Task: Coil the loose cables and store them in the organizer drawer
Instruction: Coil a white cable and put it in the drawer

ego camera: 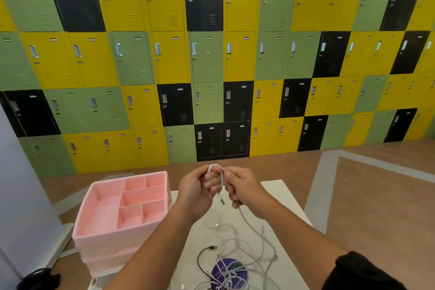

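Just right of the pink organizer [106, 234], above the white tabletop [277, 195], I see both hands raised together over one charging cable. The left hand [200, 188] is curled, with the white cable [221, 180] looped over its fingers. The top of the loop shows above the knuckles and its USB plug [222, 201] dangles below the palm. The right hand [244, 188], close against the left, pinches the same cable between thumb and fingers. From that hand the free length drops to a tangle of white cables [237, 242] on the tabletop, right of the organizer and nearer me. A black cable [200, 258] curves along the tangle's organizer side, and a purple disc [229, 271] with white lettering lies beneath the tangle. The organizer's top tray faces up, split into one long compartment and five small ones. Behind the organizer runs a wall of yellow, green and black lockers [211, 54].
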Demonstrator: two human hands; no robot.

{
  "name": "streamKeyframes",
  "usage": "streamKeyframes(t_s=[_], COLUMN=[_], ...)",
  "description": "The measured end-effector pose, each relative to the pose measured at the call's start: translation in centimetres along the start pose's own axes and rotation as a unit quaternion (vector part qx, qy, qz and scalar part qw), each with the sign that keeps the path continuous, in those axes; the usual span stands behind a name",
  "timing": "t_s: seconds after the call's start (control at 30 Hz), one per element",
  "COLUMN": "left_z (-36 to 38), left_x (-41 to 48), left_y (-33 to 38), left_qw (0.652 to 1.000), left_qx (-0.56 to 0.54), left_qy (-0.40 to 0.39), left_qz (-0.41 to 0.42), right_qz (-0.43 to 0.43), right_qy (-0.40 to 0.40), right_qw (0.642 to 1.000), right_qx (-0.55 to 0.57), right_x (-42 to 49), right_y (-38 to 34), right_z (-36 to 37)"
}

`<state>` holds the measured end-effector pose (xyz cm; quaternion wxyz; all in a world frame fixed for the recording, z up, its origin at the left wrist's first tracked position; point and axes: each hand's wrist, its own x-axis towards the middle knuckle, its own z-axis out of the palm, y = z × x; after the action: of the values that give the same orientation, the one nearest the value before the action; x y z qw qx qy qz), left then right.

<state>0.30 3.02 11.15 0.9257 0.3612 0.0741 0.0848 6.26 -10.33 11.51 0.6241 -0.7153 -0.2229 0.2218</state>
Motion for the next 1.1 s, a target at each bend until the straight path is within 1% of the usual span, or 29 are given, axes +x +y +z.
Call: streamKeyframes(t_s=[0.07,0.17,0.3,0.33,0.4,0.43,0.5,0.53,0.6,0.67,0.73,0.83,0.9,1.0,1.03,1.1], left_z=[0.3,0.5,0.2,0.0,-0.3,-0.5,-0.7,-0.9,-1.1,-1.4,-1.6,-1.3,-0.8,-0.3,-0.2,-0.1], left_x=[0.1,0.1,0.8,1.0,1.3,1.1,0.6,0.4,0.0,-0.1,-0.3,-0.8,-1.0,-1.1,-1.2,-1.3], left_y=[-0.2,-0.5,-0.2,-0.1,-0.3,-0.4,-0.8,-1.0,-1.4,-1.7,-1.7,-1.4,-1.3,-0.9,-0.8,-0.7], left_qw=[0.999,0.998,0.993,0.991,0.976,0.960,0.917,0.899,0.872,0.858,0.865,0.901,0.932,0.972,0.977,0.979], left_qx=[-0.032,-0.026,-0.039,-0.010,0.102,0.175,0.305,0.351,0.424,0.472,0.477,0.425,0.357,0.223,0.196,0.184], left_qy=[0.016,0.043,0.073,0.092,0.136,0.150,0.158,0.151,0.110,0.055,0.010,-0.035,-0.050,-0.075,-0.075,-0.078], left_qz=[0.017,0.039,0.080,0.096,0.138,0.161,0.203,0.216,0.219,0.195,0.157,0.086,0.044,-0.021,-0.034,-0.040], right_qz=[0.041,0.087,0.093,0.087,0.065,0.051,0.030,0.019,-0.019,-0.053,-0.076,-0.104,-0.120,-0.116,-0.113,-0.108], right_qy=[-0.024,-0.054,-0.136,-0.145,-0.152,-0.159,-0.173,-0.175,-0.164,-0.149,-0.120,-0.052,-0.035,-0.010,-0.001,0.004], right_qw=[0.999,0.995,0.978,0.976,0.972,0.966,0.949,0.940,0.928,0.920,0.920,0.931,0.939,0.957,0.961,0.969], right_qx=[0.005,-0.013,-0.127,-0.140,-0.169,-0.196,-0.263,-0.293,-0.334,-0.357,-0.366,-0.347,-0.320,-0.266,-0.251,-0.224], right_x=[-0.5,-1.1,-2.3,-2.6,-2.8,-2.9,-2.9,-2.9,-2.8,-2.3,-1.7,-0.7,-0.1,0.5,0.5,0.4], right_y=[0.8,1.6,2.5,2.6,2.1,1.6,0.3,-0.3,-1.6,-2.7,-3.4,-3.9,-4.1,-3.9,-3.8,-3.3], right_z=[0.7,1.0,1.1,1.2,1.3,1.3,1.3,1.2,0.9,0.4,-0.4,-1.6,-2.0,-2.9,-3.1,-3.4])
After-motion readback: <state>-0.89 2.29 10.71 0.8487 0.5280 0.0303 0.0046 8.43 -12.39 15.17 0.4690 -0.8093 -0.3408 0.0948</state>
